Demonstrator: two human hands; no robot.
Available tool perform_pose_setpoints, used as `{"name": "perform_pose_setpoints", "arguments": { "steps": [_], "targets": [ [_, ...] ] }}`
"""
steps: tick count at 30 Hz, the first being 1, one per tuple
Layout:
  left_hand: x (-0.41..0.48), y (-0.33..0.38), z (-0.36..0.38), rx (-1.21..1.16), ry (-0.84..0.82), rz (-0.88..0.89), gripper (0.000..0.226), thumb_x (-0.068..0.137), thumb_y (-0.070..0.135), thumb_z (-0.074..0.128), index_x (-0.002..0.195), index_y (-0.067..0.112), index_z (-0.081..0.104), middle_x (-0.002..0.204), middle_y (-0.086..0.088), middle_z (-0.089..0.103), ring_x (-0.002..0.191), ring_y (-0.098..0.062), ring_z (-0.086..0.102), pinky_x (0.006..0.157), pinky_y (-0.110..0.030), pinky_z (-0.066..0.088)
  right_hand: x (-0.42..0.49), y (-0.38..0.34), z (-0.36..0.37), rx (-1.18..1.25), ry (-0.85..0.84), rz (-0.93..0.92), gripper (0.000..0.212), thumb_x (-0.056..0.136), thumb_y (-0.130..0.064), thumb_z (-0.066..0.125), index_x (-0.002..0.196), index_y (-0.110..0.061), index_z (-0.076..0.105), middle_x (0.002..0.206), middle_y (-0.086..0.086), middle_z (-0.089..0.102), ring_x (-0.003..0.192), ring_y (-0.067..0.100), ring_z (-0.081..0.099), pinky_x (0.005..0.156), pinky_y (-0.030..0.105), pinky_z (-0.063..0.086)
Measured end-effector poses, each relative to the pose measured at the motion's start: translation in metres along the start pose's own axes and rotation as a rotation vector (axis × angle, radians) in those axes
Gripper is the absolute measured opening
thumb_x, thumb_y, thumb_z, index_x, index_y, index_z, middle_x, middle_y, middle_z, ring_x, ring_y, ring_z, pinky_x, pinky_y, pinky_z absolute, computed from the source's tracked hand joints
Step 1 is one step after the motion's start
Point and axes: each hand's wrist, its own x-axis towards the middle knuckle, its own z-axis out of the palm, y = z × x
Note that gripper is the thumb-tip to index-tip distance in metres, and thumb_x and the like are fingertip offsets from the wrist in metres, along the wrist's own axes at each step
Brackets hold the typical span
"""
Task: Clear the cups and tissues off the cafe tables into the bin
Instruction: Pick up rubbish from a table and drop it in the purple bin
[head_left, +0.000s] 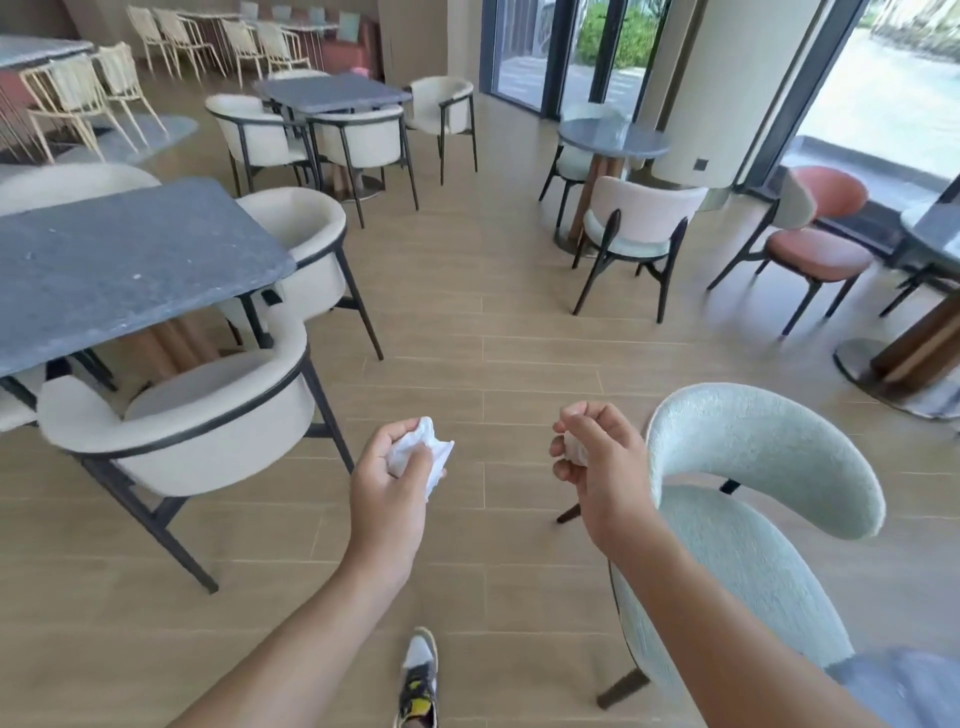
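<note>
Tissue wad (420, 451) grasped in left hand (387, 499), smaller wad (574, 450) in right hand (605, 467), over open floor (493, 322) beside pale chair (769, 447).

Both bare forearms stretch forward at about the same height, the right one passing across the front of the pale mint chair (769, 447) and the left one well to that chair's left. The left hand (387, 488) curls its fingers round a crumpled white tissue (423, 449) that pokes out on the side toward the chair. The right hand (597, 457), just beside the chair's backrest, is fisted knuckles-up round a smaller wad of tissue (574, 451), and one shod foot (418, 675) shows between the two forearms, left of the chair.
</note>
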Motion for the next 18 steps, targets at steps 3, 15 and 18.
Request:
{"name": "perform_pose_setpoints", "arguments": {
  "steps": [3, 15, 18],
  "targets": [
    [0.098, 0.011, 0.023, 0.02, -0.022, -0.009, 0.015, 0.099, 0.017, 0.063, 0.103, 0.029, 0.07, 0.098, 0.01, 0.075, 0.095, -0.025, 0.074, 0.081, -0.041, 0.058, 0.09, -0.008, 0.036, 0.006, 0.014, 0.01, 0.017, 0.074, -0.018, 0.068, 0.087, -0.013, 0.059, 0.082, 0.003, 0.061, 0.064, 0.018, 0.054, 0.052, 0.029, 0.037],
    [0.418, 0.024, 0.172, 0.063, -0.118, -0.021, 0.012, 0.095, 0.024, 0.066, 0.101, 0.033, 0.071, 0.104, 0.003, 0.075, 0.1, -0.028, 0.072, 0.089, -0.049, 0.059, 0.42, -0.038, 0.09, 0.037, 0.063, -0.001, 0.011, 0.076, -0.018, 0.07, 0.083, -0.016, 0.061, 0.081, 0.007, 0.059, 0.066, 0.018, 0.055, 0.054, 0.031, 0.037],
    [0.495, 0.012, 0.227, 0.061, -0.105, -0.027, 0.012, 0.089, 0.03, 0.067, 0.1, 0.033, 0.071, 0.103, 0.002, 0.075, 0.097, -0.032, 0.072, 0.085, -0.048, 0.059, 0.514, -0.036, 0.086, 0.03, 0.049, 0.002, 0.013, 0.076, -0.019, 0.069, 0.085, -0.015, 0.061, 0.082, 0.007, 0.058, 0.066, 0.018, 0.055, 0.053, 0.03, 0.037]
  ]
}}
